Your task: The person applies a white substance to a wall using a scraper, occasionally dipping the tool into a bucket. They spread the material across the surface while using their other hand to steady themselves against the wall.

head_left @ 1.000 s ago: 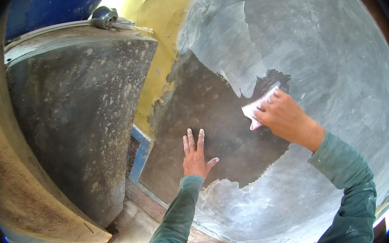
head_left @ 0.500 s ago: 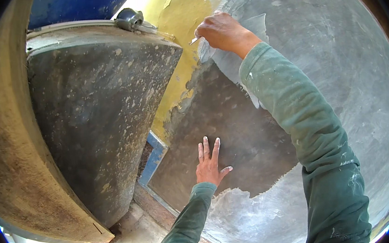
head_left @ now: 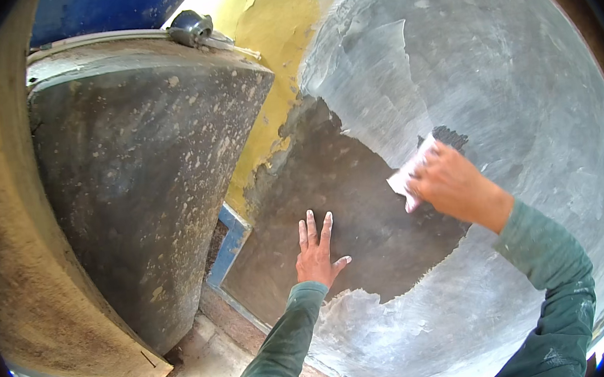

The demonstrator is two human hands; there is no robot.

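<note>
My left hand (head_left: 315, 260) lies flat with fingers spread on the bare dark patch (head_left: 330, 178) of the wall. In my right hand (head_left: 454, 182) is a flat, pale scraper (head_left: 412, 173), its face whitish as if coated with putty; motion blurs it a little. The scraper meets the wall at the right edge of the dark patch, where pale grey putty (head_left: 372, 87) has been spread. A small dark ragged gap shows in the putty just above this hand.
To the left juts a speckled dark grey slab (head_left: 150, 196) beside a curved tan edge (head_left: 21, 215). A rounded dark object (head_left: 190, 27) rests on the slab's top. Yellow peeling paint (head_left: 264, 97) and a blue-painted strip (head_left: 228, 248) border the dark patch.
My right hand has swept down and to the right with the scraper, from the yellow paint to the dark patch's right edge. Fresh pale putty shows above. The left hand stays on the wall.
</note>
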